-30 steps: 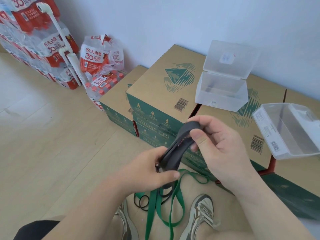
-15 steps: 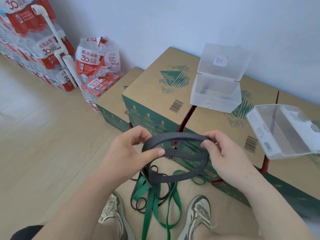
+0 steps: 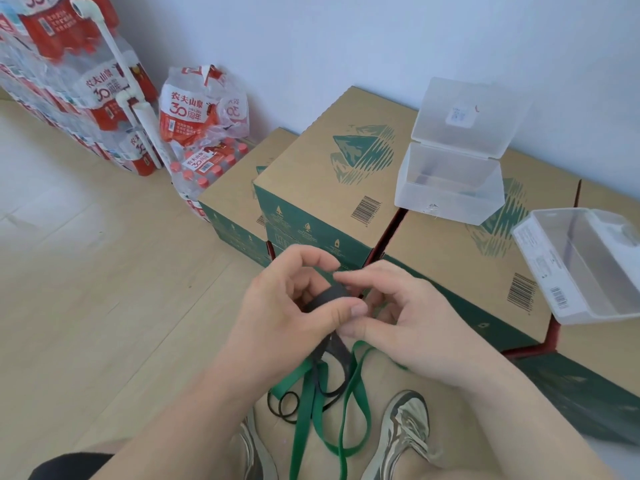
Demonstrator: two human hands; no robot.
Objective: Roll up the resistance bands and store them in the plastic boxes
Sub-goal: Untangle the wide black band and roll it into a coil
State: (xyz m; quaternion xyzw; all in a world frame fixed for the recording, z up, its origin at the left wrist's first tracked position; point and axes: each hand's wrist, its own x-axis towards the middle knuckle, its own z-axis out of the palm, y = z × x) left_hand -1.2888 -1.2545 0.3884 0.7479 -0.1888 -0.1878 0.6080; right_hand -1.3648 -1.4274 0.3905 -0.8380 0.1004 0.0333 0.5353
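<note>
A dark grey resistance band (image 3: 327, 296) is bunched between both hands at the frame's centre, its loose end trailing down to the floor. My left hand (image 3: 284, 306) pinches it with thumb and fingers. My right hand (image 3: 398, 317) touches it from the right with curled fingers. A green band (image 3: 346, 403) and thin black bands (image 3: 284, 405) lie on the floor between my shoes. Two clear plastic boxes stand open on the cardboard cartons: one with its lid raised (image 3: 450, 188), another (image 3: 588, 265) at the right edge.
Green and brown cardboard cartons (image 3: 322, 188) line the wall ahead. Packs of bottled water (image 3: 204, 133) and a white pipe (image 3: 138, 109) stand at the left. Light wood floor (image 3: 104, 271) spreads to the left. My shoes (image 3: 405, 434) are below.
The hands, spread apart with the grey band stretched into a wide loop half a second ago, have come together, and the band is now gathered small between them.
</note>
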